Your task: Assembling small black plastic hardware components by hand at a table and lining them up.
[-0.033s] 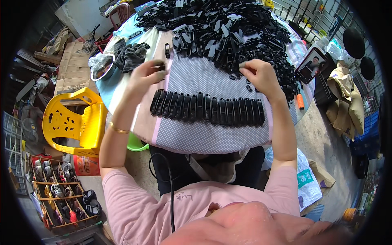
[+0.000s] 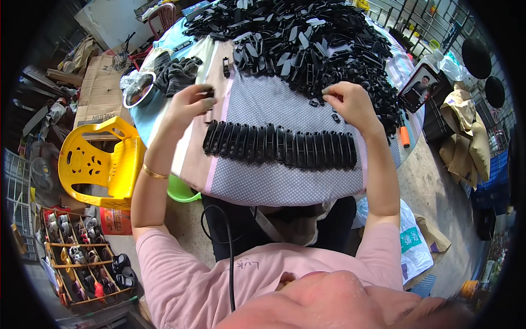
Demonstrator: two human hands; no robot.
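The person sits at a round worktop (image 2: 285, 186) covered with a dotted grey cloth, both bare hands raised over it. The left hand (image 2: 189, 104) sits at about ten o'clock from the cloth's middle, its fingers (image 2: 204, 92) curled tight around a small black plastic piece (image 2: 210, 93), held just above the left end of the row. The right hand (image 2: 346, 101) is at about two o'clock, thumb and forefinger pinched together at the edge of the heap; whether they have a piece between them cannot be told.

A row of black plastic clips (image 2: 279, 145) lies side by side across the cloth between the two hands, running from nine o'clock to three o'clock, each clip touching the next. Beyond it, at twelve o'clock, a big loose heap of the same black parts (image 2: 296, 41) covers the far half of the worktop. A few stray small pieces (image 2: 335, 117) lie just under the right hand.

At eleven o'clock a dark glove (image 2: 176, 74) lies on the worktop's edge. A yellow plastic chair (image 2: 96, 162) stands on the floor at nine o'clock, and a green basin (image 2: 181, 192) shows under the worktop's rim beside it.
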